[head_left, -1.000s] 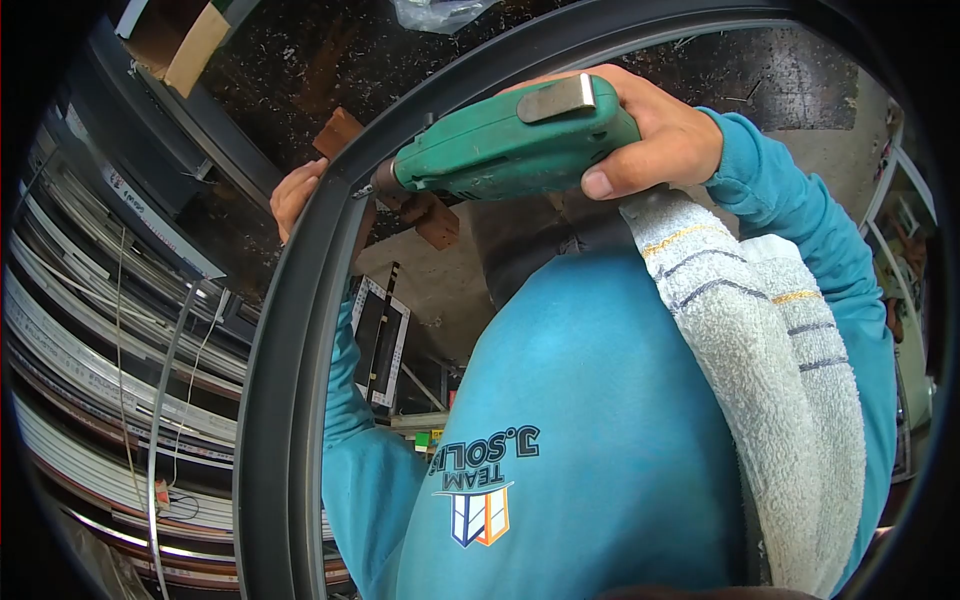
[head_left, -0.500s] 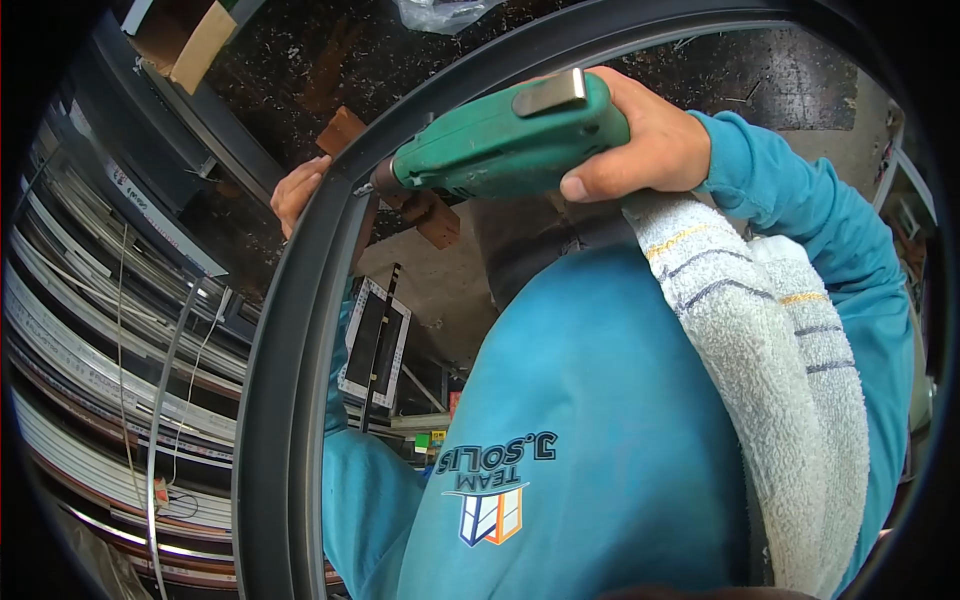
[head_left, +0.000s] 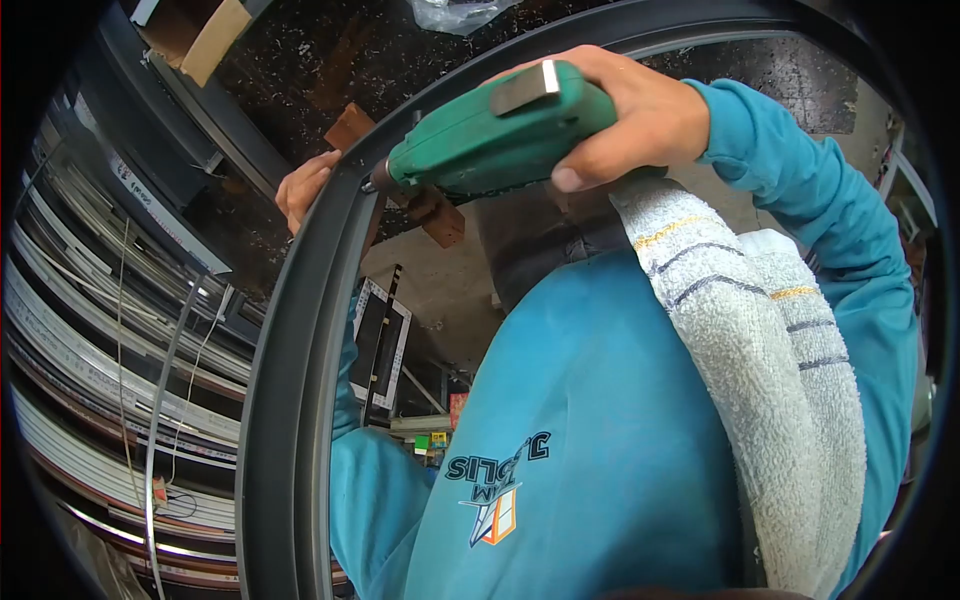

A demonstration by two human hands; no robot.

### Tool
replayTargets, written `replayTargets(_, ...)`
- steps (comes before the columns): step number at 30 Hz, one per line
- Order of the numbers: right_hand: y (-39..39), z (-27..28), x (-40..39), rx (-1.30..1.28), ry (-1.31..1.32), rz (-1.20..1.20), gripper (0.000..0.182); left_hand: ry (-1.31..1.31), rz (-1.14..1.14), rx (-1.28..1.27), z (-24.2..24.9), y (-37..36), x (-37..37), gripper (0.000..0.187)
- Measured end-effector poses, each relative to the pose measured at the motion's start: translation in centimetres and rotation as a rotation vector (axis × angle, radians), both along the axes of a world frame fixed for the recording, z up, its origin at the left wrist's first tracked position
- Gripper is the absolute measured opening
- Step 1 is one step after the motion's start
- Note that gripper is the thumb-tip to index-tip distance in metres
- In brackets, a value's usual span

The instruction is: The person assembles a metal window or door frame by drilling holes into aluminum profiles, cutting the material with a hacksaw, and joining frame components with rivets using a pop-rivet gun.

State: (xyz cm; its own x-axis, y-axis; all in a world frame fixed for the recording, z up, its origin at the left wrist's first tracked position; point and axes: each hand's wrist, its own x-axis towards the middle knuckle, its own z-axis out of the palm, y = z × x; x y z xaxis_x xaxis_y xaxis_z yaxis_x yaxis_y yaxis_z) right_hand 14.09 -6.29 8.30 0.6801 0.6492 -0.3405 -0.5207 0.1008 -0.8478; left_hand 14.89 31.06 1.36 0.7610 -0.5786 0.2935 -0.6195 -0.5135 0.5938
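A green power driver (head_left: 490, 135) is in my right hand (head_left: 640, 115), whose fingers wrap round its body. Its tip meets the inner side of a dark grey metal frame (head_left: 290, 370) that curves across the view. On the frame's far edge rests my left hand (head_left: 305, 190), its fingers bent over the profile and partly hidden behind it. A brown wooden block (head_left: 435, 215) lies beneath the frame near the driver's tip. The tool's handle is mostly out of sight.
Long metal profiles (head_left: 120, 400) are stacked at the left. A cardboard box (head_left: 195, 35) stands at the top left, near a clear plastic bag (head_left: 455, 12). A white towel (head_left: 750, 380) hangs in front of my teal shirt (head_left: 600, 400). Shavings lie on the dark surface (head_left: 300, 80).
The driver and my right hand have shifted slightly left and up in the view, with the driver at a different tilt. My left hand still rests on the frame.
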Motion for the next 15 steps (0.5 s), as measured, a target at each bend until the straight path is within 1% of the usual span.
replayTargets(3, -3.2, -0.4, -1.3, 0.043, 0.001, 0.031, 0.06, -0.006, 0.006, 0.018, 0.6, -0.6, 0.0, 0.067)
replayTargets(4, -4.9, 0.0, -2.6, 0.063, 0.076, -0.042, 0.07, -0.012, 0.016, 0.025, 1.0, -0.9, 0.0, 0.067)
replayTargets(6, -8.6, 1.7, -5.7, 0.069, 0.137, -0.126, 0.092, -0.012, 0.002, 0.011, 1.4, -1.2, 0.2, 0.065)
replayTargets(8, -11.4, 5.6, -9.5, 0.029, 0.302, -0.28, 0.108, -0.026, -0.032, -0.02, 1.3, -1.5, 0.2, 0.064)
replayTargets(9, -12.5, 8.3, -12.3, 0.001, 0.471, -0.426, 0.111, -0.046, -0.057, -0.042, 1.0, -1.4, 0.4, 0.064)
replayTargets(11, -16.9, 10.7, -19.8, -0.097, 0.398, -0.67, 0.114, -0.051, -0.075, -0.058, 0.8, -1.4, 1.0, 0.063)
replayTargets(13, -18.9, 12.4, -24.5, -0.213, 0.295, -0.895, 0.107, -0.013, -0.059, -0.033, 1.3, -1.2, 1.1, 0.062)
replayTargets(15, -19.4, 11.4, -27.3, -0.218, 0.271, -1.106, 0.096, -0.006, -0.061, -0.007, 1.8, -1.4, 1.0, 0.06)
